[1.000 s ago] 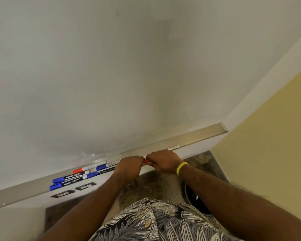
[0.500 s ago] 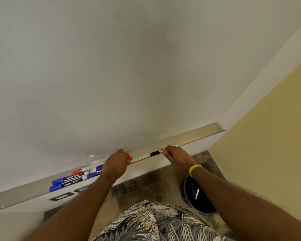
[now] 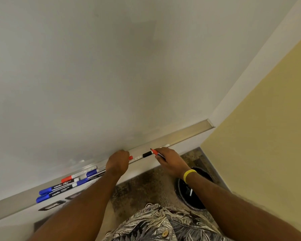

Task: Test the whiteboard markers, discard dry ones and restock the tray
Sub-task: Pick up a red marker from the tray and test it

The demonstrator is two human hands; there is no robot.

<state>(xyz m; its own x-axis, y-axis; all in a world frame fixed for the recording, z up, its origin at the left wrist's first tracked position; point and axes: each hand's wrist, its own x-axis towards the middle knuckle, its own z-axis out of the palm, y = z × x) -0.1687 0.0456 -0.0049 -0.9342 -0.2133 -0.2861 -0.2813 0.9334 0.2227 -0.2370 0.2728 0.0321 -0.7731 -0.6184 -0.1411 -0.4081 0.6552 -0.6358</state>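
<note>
The right hand (image 3: pixel 170 164), fingers (image 3: pixel 166 152) curled round an uncapped red marker (image 3: pixel 155 152), aims its tip at the whiteboard (image 3: pixel 111 75) for testing; the left hand (image 3: pixel 117 162) seemingly pinches the cap (image 3: pixel 130 157).

One wide-angle camera rides on the person's head, close up to the whiteboard (image 3: pixel 94 75), facing forward and steeply down along it to the tray (image 3: pixel 189 134) at its lower edge. Both forearms (image 3: pixel 87 197) stretch up from the bottom of the frame, with the shirt (image 3: pixel 146 223) and floor (image 3: pixel 146 185) straight below and a yellow wall (image 3: pixel 268 136) on the right
</note>
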